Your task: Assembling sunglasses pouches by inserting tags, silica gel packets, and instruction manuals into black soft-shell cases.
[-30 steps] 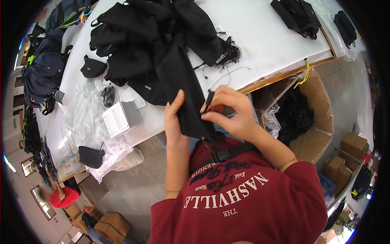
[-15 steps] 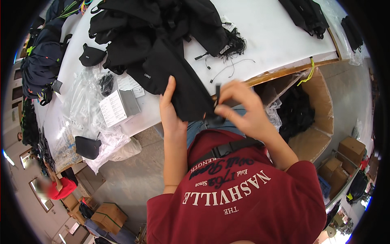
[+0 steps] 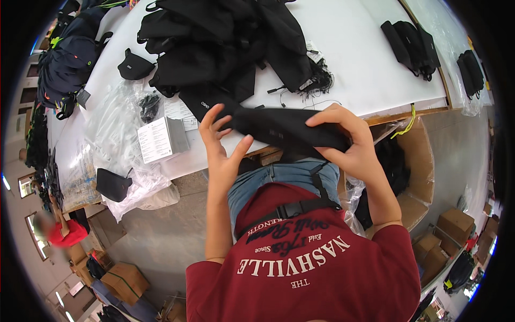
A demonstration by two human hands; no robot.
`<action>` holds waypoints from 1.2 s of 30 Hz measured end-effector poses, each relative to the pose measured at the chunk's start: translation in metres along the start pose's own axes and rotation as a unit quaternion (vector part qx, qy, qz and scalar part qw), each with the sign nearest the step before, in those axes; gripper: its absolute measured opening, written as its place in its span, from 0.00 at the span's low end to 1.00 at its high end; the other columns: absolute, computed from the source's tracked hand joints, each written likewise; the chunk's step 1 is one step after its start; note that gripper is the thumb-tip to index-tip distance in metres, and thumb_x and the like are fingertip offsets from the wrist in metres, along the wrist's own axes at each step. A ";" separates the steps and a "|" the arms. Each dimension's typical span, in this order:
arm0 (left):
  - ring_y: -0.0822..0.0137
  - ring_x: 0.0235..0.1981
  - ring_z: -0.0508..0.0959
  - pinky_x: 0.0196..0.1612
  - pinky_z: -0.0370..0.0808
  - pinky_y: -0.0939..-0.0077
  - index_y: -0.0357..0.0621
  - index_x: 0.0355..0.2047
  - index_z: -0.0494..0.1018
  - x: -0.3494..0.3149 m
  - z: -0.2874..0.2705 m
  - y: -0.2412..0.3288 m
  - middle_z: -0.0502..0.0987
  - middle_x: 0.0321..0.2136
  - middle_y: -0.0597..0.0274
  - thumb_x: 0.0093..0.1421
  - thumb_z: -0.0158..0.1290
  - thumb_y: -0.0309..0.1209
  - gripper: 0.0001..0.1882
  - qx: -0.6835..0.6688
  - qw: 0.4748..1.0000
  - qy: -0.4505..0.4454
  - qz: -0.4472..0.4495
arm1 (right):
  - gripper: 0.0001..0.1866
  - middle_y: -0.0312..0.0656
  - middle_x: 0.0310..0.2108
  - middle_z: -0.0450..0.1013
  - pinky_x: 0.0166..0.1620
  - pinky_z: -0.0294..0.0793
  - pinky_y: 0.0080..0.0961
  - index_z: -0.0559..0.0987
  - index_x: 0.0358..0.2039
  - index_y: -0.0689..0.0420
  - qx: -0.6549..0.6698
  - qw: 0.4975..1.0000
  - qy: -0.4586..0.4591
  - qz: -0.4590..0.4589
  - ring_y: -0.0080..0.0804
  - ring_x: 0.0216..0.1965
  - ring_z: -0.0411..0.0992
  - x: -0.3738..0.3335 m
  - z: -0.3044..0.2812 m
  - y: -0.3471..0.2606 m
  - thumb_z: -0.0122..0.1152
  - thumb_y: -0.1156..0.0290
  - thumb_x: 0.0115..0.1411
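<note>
A long black fabric pouch (image 3: 289, 129) is held crosswise above the table's near edge, slightly blurred. My right hand (image 3: 348, 139) grips its right end, thumb below and fingers on top. My left hand (image 3: 222, 147) is raised at the pouch's left end, fingers apart and not closed on it. Beyond the hands lies a heap of black fabric pouches (image 3: 206, 56), one reaching down behind my left fingers. Black hang-tag strings (image 3: 319, 80) lie tangled at the heap's right side.
A stack of printed white cards (image 3: 161, 140) sits by clear plastic bags (image 3: 110, 121) on the left. Small black pouches (image 3: 135, 65) lie nearby. More black pouches (image 3: 413, 51) lie far right. Under the table edge stands a cardboard box (image 3: 421, 161). Another person (image 3: 67, 231) is far left.
The pouch has swung from hanging lengthwise to lying crosswise. My right hand now grips its right end; my left hand has let go and spread its fingers. The view has shifted slightly.
</note>
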State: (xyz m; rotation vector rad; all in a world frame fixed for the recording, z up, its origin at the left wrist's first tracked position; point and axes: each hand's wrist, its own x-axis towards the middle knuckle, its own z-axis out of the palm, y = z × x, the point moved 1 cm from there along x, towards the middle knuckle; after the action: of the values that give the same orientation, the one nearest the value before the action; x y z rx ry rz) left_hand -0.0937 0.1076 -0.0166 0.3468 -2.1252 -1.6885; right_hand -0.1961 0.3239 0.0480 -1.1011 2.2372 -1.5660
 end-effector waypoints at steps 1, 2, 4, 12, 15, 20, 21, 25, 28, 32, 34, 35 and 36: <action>0.60 0.51 0.69 0.53 0.63 0.69 0.43 0.60 0.55 0.004 -0.003 -0.003 0.66 0.52 0.55 0.51 0.61 0.26 0.38 -0.124 0.990 -0.059 0.027 | 0.20 0.37 0.31 0.72 0.38 0.71 0.21 0.77 0.39 0.55 0.085 0.995 0.003 0.047 0.29 0.35 0.73 -0.002 0.000 0.003 0.64 0.82 0.42; 0.61 0.49 0.70 0.51 0.65 0.71 0.41 0.57 0.60 -0.001 -0.012 -0.006 0.68 0.51 0.55 0.50 0.61 0.24 0.35 -0.138 0.986 -0.091 0.005 | 0.17 0.35 0.30 0.72 0.39 0.70 0.19 0.78 0.37 0.56 0.169 0.981 0.005 0.094 0.26 0.35 0.72 -0.004 0.000 0.004 0.66 0.81 0.43; 0.62 0.47 0.71 0.49 0.66 0.73 0.39 0.54 0.66 -0.003 -0.024 -0.006 0.70 0.49 0.55 0.48 0.62 0.23 0.31 -0.152 0.980 -0.124 -0.016 | 0.15 0.34 0.29 0.71 0.36 0.68 0.17 0.78 0.34 0.57 0.146 0.988 0.010 0.050 0.23 0.32 0.70 -0.004 -0.004 0.015 0.67 0.79 0.42; 0.63 0.34 0.77 0.37 0.71 0.78 0.35 0.42 0.75 -0.002 -0.020 0.030 0.78 0.34 0.54 0.45 0.63 0.29 0.22 0.002 0.983 -0.149 0.103 | 0.08 0.28 0.23 0.67 0.23 0.49 0.12 0.79 0.25 0.59 0.212 0.969 -0.010 0.125 0.11 0.20 0.53 -0.019 -0.027 0.034 0.67 0.78 0.40; 0.62 0.30 0.77 0.34 0.72 0.78 0.35 0.38 0.76 -0.001 -0.017 0.028 0.79 0.31 0.55 0.48 0.62 0.31 0.18 -0.013 0.985 -0.136 0.104 | 0.08 0.28 0.23 0.67 0.23 0.49 0.12 0.79 0.26 0.59 0.220 0.967 -0.006 0.126 0.11 0.20 0.53 -0.023 -0.028 0.035 0.66 0.77 0.41; 0.67 0.30 0.75 0.32 0.69 0.80 0.35 0.35 0.78 0.002 -0.009 0.017 0.76 0.33 0.55 0.56 0.56 0.40 0.17 -0.042 0.971 -0.193 0.136 | 0.09 0.30 0.25 0.68 0.29 0.57 0.13 0.78 0.29 0.62 0.239 0.951 -0.034 0.192 0.13 0.25 0.59 -0.026 -0.035 0.046 0.66 0.75 0.46; 0.68 0.30 0.74 0.33 0.69 0.80 0.35 0.35 0.78 0.004 -0.008 0.014 0.76 0.36 0.55 0.57 0.55 0.42 0.19 -0.050 0.973 -0.195 0.113 | 0.11 0.34 0.29 0.70 0.34 0.65 0.13 0.76 0.31 0.64 0.213 0.945 -0.064 0.238 0.16 0.29 0.65 -0.026 -0.038 0.051 0.66 0.74 0.48; 0.71 0.33 0.74 0.34 0.70 0.79 0.36 0.42 0.74 0.000 -0.010 0.003 0.73 0.43 0.58 0.65 0.45 0.43 0.21 -0.049 0.996 -0.074 0.000 | 0.09 0.26 0.21 0.68 0.26 0.57 0.13 0.80 0.32 0.59 0.116 0.966 0.141 0.182 0.10 0.24 0.61 -0.013 -0.068 0.061 0.66 0.74 0.49; 0.72 0.33 0.74 0.36 0.70 0.79 0.34 0.41 0.73 -0.003 -0.037 -0.016 0.73 0.42 0.59 0.68 0.40 0.38 0.19 -0.016 0.998 -0.060 -0.020 | 0.09 0.34 0.30 0.73 0.33 0.65 0.18 0.81 0.33 0.58 -0.158 0.939 0.305 -0.029 0.21 0.31 0.68 0.008 -0.098 0.074 0.66 0.78 0.48; 0.71 0.34 0.74 0.40 0.69 0.79 0.34 0.38 0.73 -0.005 -0.053 -0.018 0.75 0.39 0.59 0.69 0.38 0.36 0.18 -0.004 0.997 -0.048 -0.056 | 0.12 0.40 0.35 0.71 0.40 0.69 0.28 0.80 0.34 0.53 -0.377 0.884 0.273 -0.052 0.37 0.38 0.69 0.025 -0.119 0.113 0.66 0.77 0.47; 0.71 0.34 0.74 0.41 0.70 0.77 0.34 0.37 0.73 -0.003 -0.057 -0.018 0.76 0.38 0.59 0.69 0.39 0.37 0.19 0.013 0.997 -0.041 -0.060 | 0.13 0.40 0.40 0.71 0.46 0.68 0.33 0.79 0.36 0.51 -0.418 0.901 0.111 0.015 0.41 0.44 0.68 0.013 -0.126 0.164 0.65 0.74 0.47; 0.70 0.36 0.73 0.42 0.69 0.76 0.35 0.37 0.74 0.000 -0.059 -0.016 0.76 0.38 0.60 0.68 0.41 0.35 0.16 0.100 0.994 -0.035 -0.031 | 0.12 0.41 0.41 0.70 0.48 0.67 0.33 0.79 0.35 0.51 -0.410 0.907 0.102 0.007 0.41 0.44 0.68 0.005 -0.118 0.177 0.65 0.74 0.47; 0.69 0.37 0.73 0.43 0.69 0.75 0.36 0.37 0.74 0.001 -0.064 -0.016 0.76 0.37 0.60 0.66 0.43 0.32 0.13 0.188 0.982 -0.025 -0.006 | 0.12 0.41 0.40 0.70 0.47 0.67 0.32 0.79 0.35 0.51 -0.425 0.897 0.125 0.003 0.40 0.43 0.68 0.004 -0.112 0.176 0.65 0.74 0.47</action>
State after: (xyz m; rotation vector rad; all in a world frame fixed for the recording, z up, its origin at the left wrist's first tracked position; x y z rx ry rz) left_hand -0.0661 0.0476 -0.0201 0.4267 -2.4827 -1.3051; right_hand -0.3400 0.4315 -0.0576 -1.0780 3.2207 -0.7021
